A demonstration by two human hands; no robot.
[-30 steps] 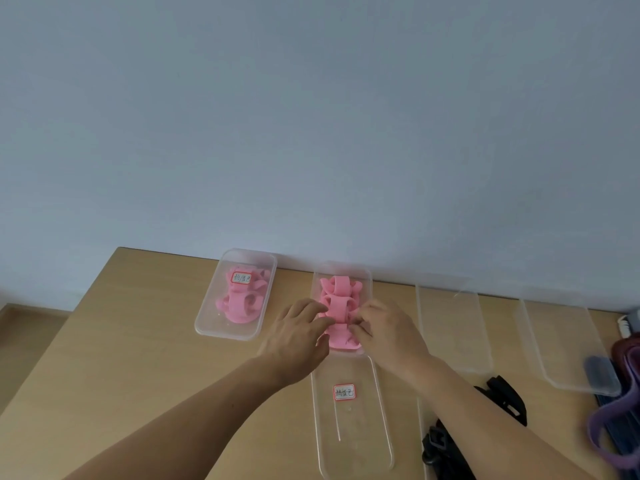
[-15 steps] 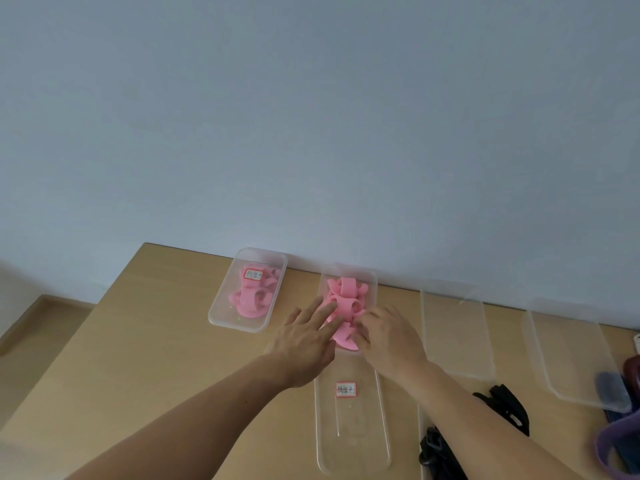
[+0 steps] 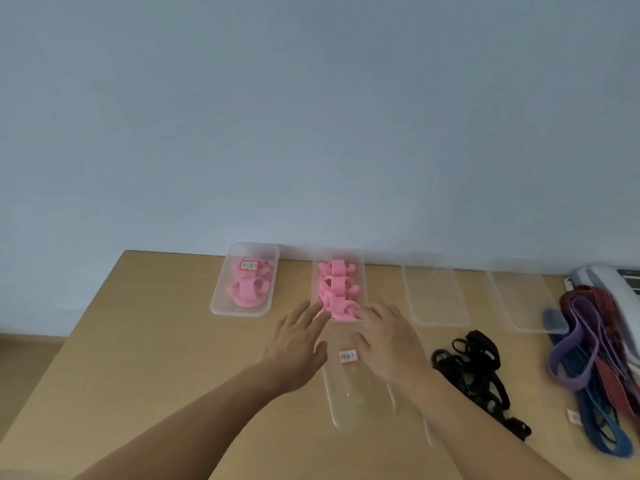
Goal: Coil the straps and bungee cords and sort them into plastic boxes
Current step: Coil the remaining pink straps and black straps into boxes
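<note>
The pink coiled straps (image 3: 337, 289) lay in the clear box (image 3: 362, 277), at one o'clock from the left hand (image 3: 298, 344) and eleven o'clock from the right hand (image 3: 389, 344). Both hands' relaxed, unclenched fingers touched the nearest coil.

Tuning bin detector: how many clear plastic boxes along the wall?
4: labelled clear plastic box with pink straps, far left; open box with pink coils beside it; empty third box; empty fourth box, rightmost. None seem hidden.

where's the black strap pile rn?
Head view: the black strap pile lies on the table at lower right, just right of the right hand, in front of an empty clear box and left of the purple, red and blue bands.
</note>
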